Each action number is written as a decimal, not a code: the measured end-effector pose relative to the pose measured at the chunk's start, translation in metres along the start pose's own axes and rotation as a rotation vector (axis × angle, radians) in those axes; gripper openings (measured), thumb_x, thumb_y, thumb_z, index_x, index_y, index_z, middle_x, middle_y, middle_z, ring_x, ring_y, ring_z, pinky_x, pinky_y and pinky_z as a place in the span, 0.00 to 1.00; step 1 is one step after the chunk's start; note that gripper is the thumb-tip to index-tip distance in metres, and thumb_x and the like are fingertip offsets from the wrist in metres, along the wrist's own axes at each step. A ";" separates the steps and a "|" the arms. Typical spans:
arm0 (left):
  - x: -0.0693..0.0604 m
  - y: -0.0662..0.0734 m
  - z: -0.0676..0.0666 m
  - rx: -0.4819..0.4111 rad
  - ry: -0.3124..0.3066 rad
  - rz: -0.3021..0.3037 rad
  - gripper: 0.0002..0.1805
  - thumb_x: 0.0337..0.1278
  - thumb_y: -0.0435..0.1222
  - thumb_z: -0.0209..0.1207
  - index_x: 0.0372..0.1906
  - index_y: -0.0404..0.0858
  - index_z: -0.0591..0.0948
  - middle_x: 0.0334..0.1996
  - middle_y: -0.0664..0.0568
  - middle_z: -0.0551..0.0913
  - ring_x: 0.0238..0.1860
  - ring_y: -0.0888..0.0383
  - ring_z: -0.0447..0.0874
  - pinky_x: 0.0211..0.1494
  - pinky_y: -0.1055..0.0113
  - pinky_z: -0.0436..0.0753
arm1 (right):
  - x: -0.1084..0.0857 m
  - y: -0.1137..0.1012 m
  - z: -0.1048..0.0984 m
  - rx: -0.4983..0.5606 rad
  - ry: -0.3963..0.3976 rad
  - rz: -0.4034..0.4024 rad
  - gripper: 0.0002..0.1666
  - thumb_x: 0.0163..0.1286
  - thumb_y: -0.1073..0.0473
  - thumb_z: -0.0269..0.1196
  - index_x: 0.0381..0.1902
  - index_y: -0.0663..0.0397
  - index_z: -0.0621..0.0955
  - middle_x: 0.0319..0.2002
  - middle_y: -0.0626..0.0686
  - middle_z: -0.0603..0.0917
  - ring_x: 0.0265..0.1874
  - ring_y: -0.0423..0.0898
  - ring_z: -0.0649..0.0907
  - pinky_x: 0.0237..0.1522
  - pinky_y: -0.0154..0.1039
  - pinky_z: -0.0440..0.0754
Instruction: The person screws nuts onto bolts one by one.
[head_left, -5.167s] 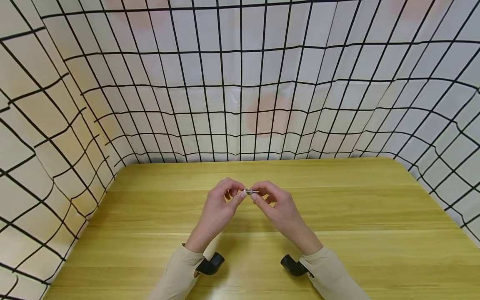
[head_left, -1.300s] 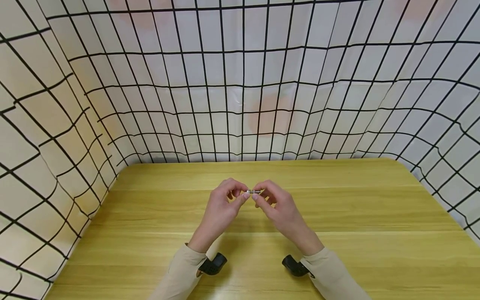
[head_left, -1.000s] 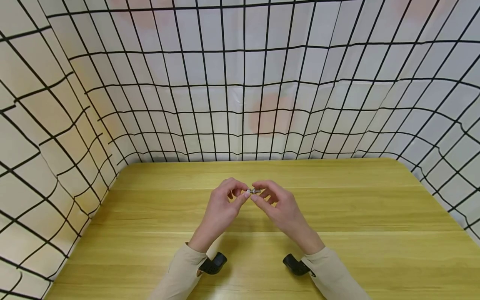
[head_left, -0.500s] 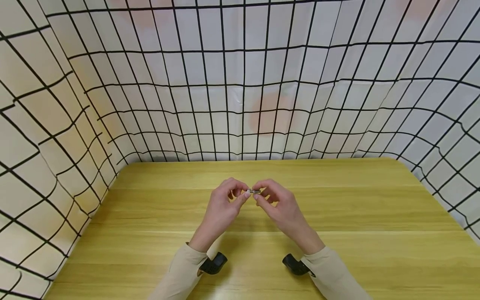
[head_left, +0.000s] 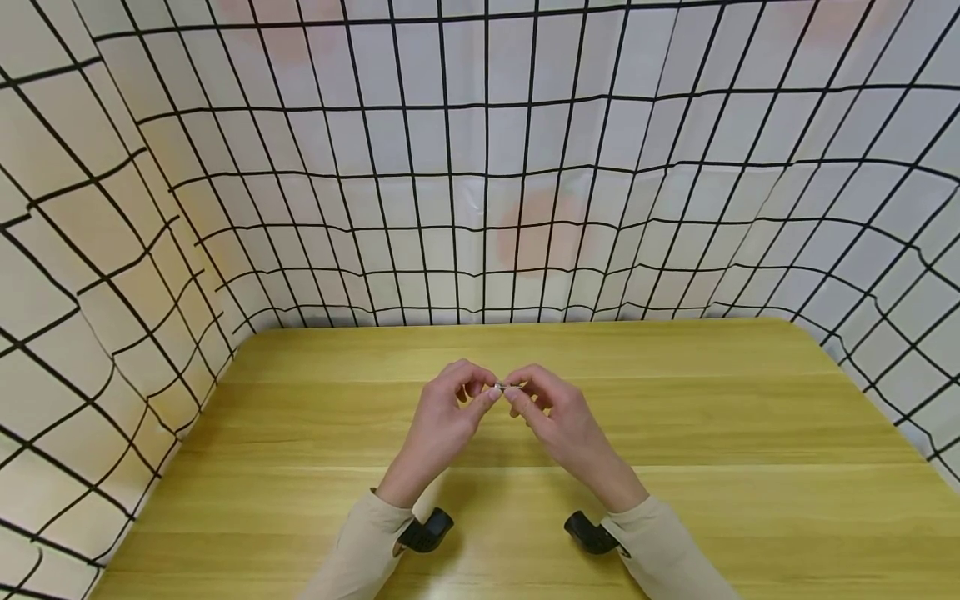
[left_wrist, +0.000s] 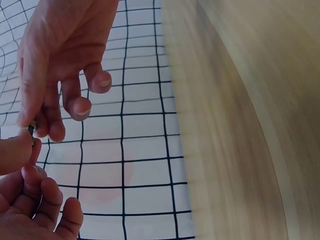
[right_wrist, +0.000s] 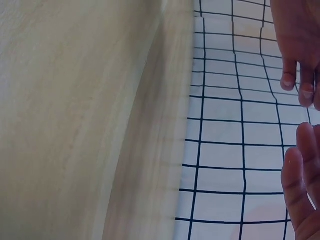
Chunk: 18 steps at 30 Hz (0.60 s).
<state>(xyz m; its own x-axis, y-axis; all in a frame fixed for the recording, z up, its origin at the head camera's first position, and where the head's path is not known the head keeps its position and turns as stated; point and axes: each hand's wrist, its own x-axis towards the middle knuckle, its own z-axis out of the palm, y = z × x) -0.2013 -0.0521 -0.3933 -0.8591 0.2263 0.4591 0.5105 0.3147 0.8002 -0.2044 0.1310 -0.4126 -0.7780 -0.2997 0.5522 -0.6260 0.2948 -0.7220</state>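
A tiny silvery metal bolt (head_left: pixel 501 387) is held level above the middle of the table, between both hands. My left hand (head_left: pixel 438 421) pinches its left end between thumb and index finger. Thumb and index finger of my right hand (head_left: pixel 558 417) pinch the nut on the bolt, which they now mostly cover. In the left wrist view only a dark bit of the bolt (left_wrist: pixel 32 129) shows between the fingertips. The other fingers of both hands are loosely curled. The right wrist view shows parts of both hands at its right edge, without the bolt.
A wooden table (head_left: pixel 300 467) spreads under the hands. Behind it and at both sides hangs a white sheet with a black grid (head_left: pixel 420 200). Black wrist devices (head_left: pixel 426 530) stick out from beige sleeves (head_left: pixel 360 550).
The right thumb and index finger parted slightly around the nut about a second ago, then came together on it again. The left hand keeps its pinch. Both hands stay nearly in place.
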 end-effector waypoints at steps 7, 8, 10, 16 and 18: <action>-0.001 -0.003 0.001 0.005 -0.007 0.012 0.03 0.61 0.31 0.65 0.36 0.39 0.82 0.27 0.57 0.70 0.34 0.52 0.70 0.39 0.52 0.70 | -0.002 -0.001 0.002 -0.017 -0.006 0.041 0.03 0.74 0.60 0.59 0.41 0.48 0.80 0.32 0.41 0.81 0.28 0.43 0.81 0.26 0.37 0.77; -0.001 -0.003 0.001 0.007 0.000 0.013 0.03 0.61 0.31 0.65 0.36 0.40 0.82 0.27 0.57 0.70 0.34 0.52 0.70 0.39 0.53 0.70 | -0.002 -0.001 0.002 -0.027 -0.005 0.040 0.03 0.74 0.60 0.59 0.42 0.47 0.80 0.33 0.40 0.81 0.30 0.42 0.81 0.27 0.38 0.78; -0.001 -0.003 0.000 0.009 0.018 0.018 0.03 0.60 0.31 0.65 0.36 0.39 0.82 0.27 0.57 0.70 0.33 0.54 0.70 0.38 0.54 0.69 | -0.002 -0.001 0.003 -0.047 -0.007 0.035 0.05 0.73 0.59 0.60 0.45 0.46 0.80 0.36 0.39 0.82 0.34 0.41 0.81 0.30 0.39 0.78; 0.000 -0.004 -0.001 0.017 0.031 0.013 0.02 0.61 0.32 0.65 0.37 0.39 0.82 0.27 0.56 0.70 0.33 0.57 0.69 0.38 0.60 0.68 | -0.001 0.000 0.003 -0.091 0.024 -0.001 0.14 0.69 0.61 0.65 0.51 0.50 0.78 0.42 0.41 0.83 0.39 0.40 0.81 0.32 0.38 0.78; 0.000 -0.004 -0.001 0.018 0.024 0.007 0.02 0.62 0.33 0.64 0.37 0.39 0.82 0.27 0.56 0.70 0.33 0.56 0.70 0.38 0.62 0.67 | -0.001 0.001 0.003 -0.099 0.039 -0.018 0.16 0.67 0.63 0.66 0.52 0.52 0.78 0.42 0.42 0.83 0.38 0.40 0.81 0.31 0.37 0.79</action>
<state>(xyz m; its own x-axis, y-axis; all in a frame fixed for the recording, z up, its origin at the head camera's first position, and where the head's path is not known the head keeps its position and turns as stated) -0.2033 -0.0545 -0.3966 -0.8559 0.2062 0.4742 0.5171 0.3295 0.7900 -0.2042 0.1289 -0.4145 -0.7667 -0.2713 0.5818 -0.6408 0.3788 -0.6678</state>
